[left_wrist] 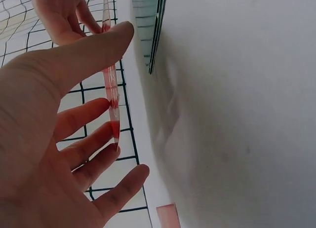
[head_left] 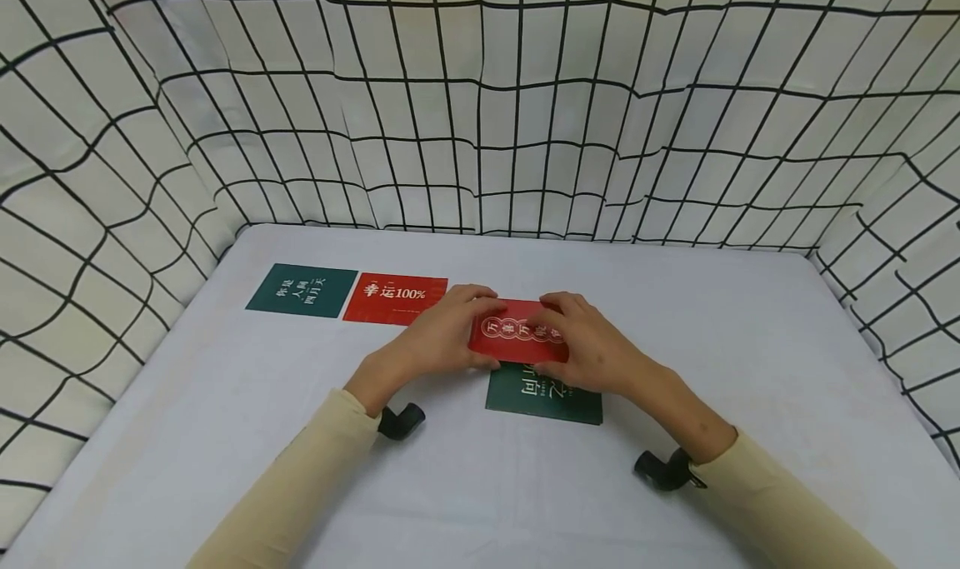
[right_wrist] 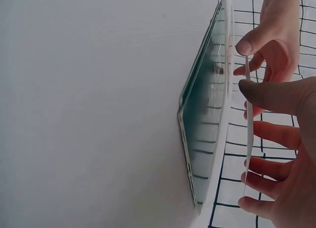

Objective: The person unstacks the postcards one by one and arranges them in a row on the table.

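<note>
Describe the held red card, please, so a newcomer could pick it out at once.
Near the middle of the white table, find the left hand and right hand. The held red card bridges them. Unlike the flat red 100% card, it is held up, showing a row of circled characters.

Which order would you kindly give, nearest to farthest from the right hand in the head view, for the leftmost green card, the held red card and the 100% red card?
1. Held red card: gripped by the right hand.
2. 100% red card: lying to the left.
3. Leftmost green card: lying farther left.
</note>
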The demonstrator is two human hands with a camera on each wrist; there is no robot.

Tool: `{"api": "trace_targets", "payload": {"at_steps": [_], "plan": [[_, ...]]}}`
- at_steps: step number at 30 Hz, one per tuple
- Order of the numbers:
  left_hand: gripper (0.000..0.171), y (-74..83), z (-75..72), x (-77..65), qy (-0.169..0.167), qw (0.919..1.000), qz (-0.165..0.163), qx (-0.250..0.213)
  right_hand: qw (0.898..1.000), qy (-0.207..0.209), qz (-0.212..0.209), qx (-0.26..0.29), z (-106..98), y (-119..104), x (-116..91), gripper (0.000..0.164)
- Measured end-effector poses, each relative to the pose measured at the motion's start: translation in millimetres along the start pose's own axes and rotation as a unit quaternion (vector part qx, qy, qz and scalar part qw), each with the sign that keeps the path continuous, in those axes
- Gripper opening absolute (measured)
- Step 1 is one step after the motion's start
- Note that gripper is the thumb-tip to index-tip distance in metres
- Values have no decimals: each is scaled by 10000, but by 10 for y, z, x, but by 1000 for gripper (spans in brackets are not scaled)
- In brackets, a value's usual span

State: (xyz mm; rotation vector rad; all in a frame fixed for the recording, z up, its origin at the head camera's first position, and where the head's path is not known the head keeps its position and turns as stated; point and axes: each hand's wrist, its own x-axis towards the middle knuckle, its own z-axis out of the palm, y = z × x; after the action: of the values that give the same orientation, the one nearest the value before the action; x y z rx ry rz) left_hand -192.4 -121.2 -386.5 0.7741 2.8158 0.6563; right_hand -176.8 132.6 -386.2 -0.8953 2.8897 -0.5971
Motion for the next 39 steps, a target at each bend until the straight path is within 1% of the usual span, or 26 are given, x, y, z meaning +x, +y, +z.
{"api": "trace_targets", "payload": {"at_steps": [5, 9, 15, 18, 24, 27, 32, 36, 39], "plan": [[86, -60, -35, 4, 55, 9997, 38, -230, 9998, -111, 93, 141, -15, -15, 42, 76], [85, -95, -63, -4, 103, 9992, 16, -392, 9996, -110, 66, 267, -7, -11, 76, 78], [83, -159, -78, 16, 285, 9985, 17, -463, 9980, -100, 175, 598, -10, 66, 131, 80], [82, -184, -85, 18, 307, 9980, 29, -550, 9968, -157, 213, 754, -12, 102, 152, 80], [81, -244, -97, 17, 313, 9972, -12, -672, 9957, -153, 87, 913, -16, 137, 181, 80], [81, -272, -107, 33, 340, 9969, 52, -711, 9954, -92, 74, 952, -17, 146, 201, 78], [80, -321, -133, 39, 271, 9960, 152, -835, 9937, -79, 198, 1104, -21, 164, 239, 78], [78, -339, -158, 35, 129, 9947, 132, -1014, 9922, -70, 307, 1209, -35, 176, 261, 77], [78, -361, -164, 33, 63, 9945, 111, -1043, 9918, -53, 308, 1236, -30, 185, 278, 77]]}}
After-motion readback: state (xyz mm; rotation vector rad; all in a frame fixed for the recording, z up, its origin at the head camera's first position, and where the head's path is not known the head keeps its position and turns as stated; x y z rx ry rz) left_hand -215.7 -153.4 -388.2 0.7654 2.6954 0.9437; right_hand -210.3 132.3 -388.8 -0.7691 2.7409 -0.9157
